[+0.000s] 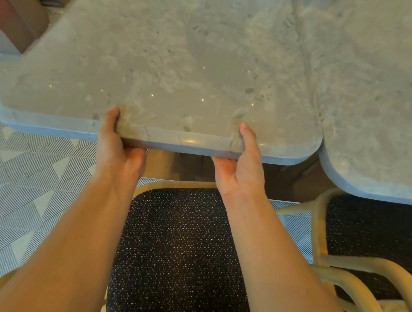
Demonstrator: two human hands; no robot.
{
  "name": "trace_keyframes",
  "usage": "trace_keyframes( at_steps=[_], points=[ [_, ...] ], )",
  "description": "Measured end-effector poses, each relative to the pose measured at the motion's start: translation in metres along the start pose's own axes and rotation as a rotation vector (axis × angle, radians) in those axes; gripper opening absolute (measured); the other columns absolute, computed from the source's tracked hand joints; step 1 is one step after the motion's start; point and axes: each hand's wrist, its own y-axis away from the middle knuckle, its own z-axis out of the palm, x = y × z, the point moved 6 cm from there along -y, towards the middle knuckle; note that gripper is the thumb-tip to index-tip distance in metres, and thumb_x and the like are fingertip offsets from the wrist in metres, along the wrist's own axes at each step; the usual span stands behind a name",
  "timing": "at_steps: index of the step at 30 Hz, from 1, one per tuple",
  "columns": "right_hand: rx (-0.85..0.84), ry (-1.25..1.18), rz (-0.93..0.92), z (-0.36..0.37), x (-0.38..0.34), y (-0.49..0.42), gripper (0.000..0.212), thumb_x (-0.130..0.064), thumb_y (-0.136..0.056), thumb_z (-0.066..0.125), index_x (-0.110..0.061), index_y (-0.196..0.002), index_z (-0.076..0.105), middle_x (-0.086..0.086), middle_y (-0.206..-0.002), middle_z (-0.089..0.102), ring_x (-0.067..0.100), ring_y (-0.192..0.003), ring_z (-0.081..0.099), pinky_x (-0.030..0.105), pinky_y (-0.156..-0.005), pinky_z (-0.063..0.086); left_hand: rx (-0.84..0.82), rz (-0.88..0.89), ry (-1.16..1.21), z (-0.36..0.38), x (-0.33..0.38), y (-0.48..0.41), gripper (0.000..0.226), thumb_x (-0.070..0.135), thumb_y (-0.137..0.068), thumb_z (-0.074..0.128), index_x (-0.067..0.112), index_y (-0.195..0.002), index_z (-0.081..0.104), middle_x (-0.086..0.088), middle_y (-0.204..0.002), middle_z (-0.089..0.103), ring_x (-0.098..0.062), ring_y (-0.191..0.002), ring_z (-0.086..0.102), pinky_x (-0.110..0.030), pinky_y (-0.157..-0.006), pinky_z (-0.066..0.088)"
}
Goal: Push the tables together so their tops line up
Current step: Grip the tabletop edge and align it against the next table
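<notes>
No writing, label, brand, number or sign can be read anywhere in this view.

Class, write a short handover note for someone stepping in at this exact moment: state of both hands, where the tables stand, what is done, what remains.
Left hand and right hand: both grip the near edge of the left grey marble-look table, thumbs on top.
Right grey marble-look table: side by side with the left one, seam nearly closed.
Done: tables brought together.
Left: near edges are staggered; the right table's edge sits nearer the camera. Slide until flush.
</notes>
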Motion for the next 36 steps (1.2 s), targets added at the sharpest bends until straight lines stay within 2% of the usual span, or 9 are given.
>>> trace_keyframes(
  at_steps=[4,7,11,14,19,23,27,34,36],
  points=[
    [0.004,0.007,0.002,-0.004,0.001,0.008,0.052,-0.017,-0.092,0.082,-0.018,-0.138,0.059,0.012,-0.129,0.073,0.028,-0.117,0.072,0.044,-0.087,0.067,0.017,0.008,0.016,-0.005,0.001,0.005,0.015,0.019,-0.104,0.067,0.007,-0.111,0.073,-0.009,-0.121,0.079,-0.025,-0.121,0.075,-0.043,-0.108,0.057],
    [0.004,0.01,0.003,-0.007,0.002,0.014,0.051,-0.017,-0.092,0.081,-0.019,-0.138,0.059,0.012,-0.129,0.072,0.027,-0.117,0.072,0.044,-0.088,0.066,0.013,0.008,0.008,-0.009,0.002,0.01,0.019,0.019,-0.104,0.067,0.006,-0.116,0.072,-0.009,-0.123,0.078,-0.025,-0.122,0.074,-0.043,-0.108,0.057],
    [0.005,0.006,0.007,-0.012,0.002,0.018,0.048,-0.016,-0.092,0.081,-0.019,-0.136,0.061,0.011,-0.128,0.074,0.028,-0.117,0.073,0.049,-0.098,0.062,0.019,0.014,0.012,-0.015,0.002,0.016,0.029,0.02,-0.104,0.068,0.005,-0.128,0.069,-0.009,-0.124,0.079,-0.024,-0.119,0.075,-0.041,-0.106,0.058],
    [0.0,0.008,0.026,-0.016,0.004,0.021,0.048,-0.016,-0.091,0.082,-0.019,-0.135,0.063,0.012,-0.125,0.076,0.028,-0.114,0.074,0.048,-0.095,0.064,0.036,0.003,0.014,-0.02,0.002,0.019,0.023,0.02,-0.102,0.07,0.007,-0.121,0.071,-0.007,-0.117,0.082,-0.023,-0.115,0.077,-0.042,-0.105,0.059],
    [0.029,0.013,0.032,-0.021,0.006,0.024,0.048,-0.017,-0.089,0.083,-0.017,-0.132,0.063,0.012,-0.124,0.076,0.028,-0.114,0.074,0.045,-0.088,0.067,0.06,0.024,0.002,-0.025,0.002,0.024,0.033,0.021,-0.102,0.071,0.006,-0.132,0.068,-0.008,-0.124,0.079,-0.024,-0.118,0.076,-0.043,-0.107,0.058],
    [0.049,0.014,0.044,-0.02,0.005,0.027,0.052,-0.018,-0.087,0.084,-0.016,-0.134,0.062,0.012,-0.127,0.074,0.028,-0.116,0.073,0.047,-0.097,0.063,0.057,0.016,0.015,-0.023,0.001,0.026,0.035,0.021,-0.103,0.069,0.006,-0.134,0.066,-0.009,-0.126,0.078,-0.025,-0.12,0.075,-0.044,-0.109,0.057],
    [0.067,0.011,0.066,-0.019,0.003,0.031,0.054,-0.016,-0.088,0.084,-0.016,-0.137,0.06,0.013,-0.131,0.073,0.029,-0.119,0.071,0.051,-0.102,0.06,0.093,-0.004,0.014,-0.024,0.001,0.031,0.027,0.02,-0.102,0.071,0.008,-0.125,0.069,-0.007,-0.117,0.082,-0.024,-0.114,0.078,-0.044,-0.105,0.059],
    [0.06,0.017,0.079,-0.02,0.003,0.03,0.046,-0.016,-0.089,0.082,-0.021,-0.13,0.061,0.011,-0.128,0.073,0.028,-0.116,0.072,0.048,-0.096,0.063,0.106,0.005,-0.023,-0.021,0.0,0.031,0.018,0.024,-0.103,0.068,0.011,-0.115,0.069,-0.003,-0.102,0.084,-0.021,-0.111,0.077,-0.042,-0.106,0.059],
    [0.053,0.018,0.088,-0.019,0.002,0.03,0.045,-0.017,-0.09,0.082,-0.02,-0.129,0.061,0.012,-0.127,0.074,0.028,-0.116,0.072,0.049,-0.1,0.061,0.109,0.003,-0.026,-0.02,0.0,0.03,0.023,0.025,-0.104,0.067,0.01,-0.121,0.068,-0.005,-0.113,0.082,-0.022,-0.117,0.075,-0.042,-0.107,0.058]
  ],
)
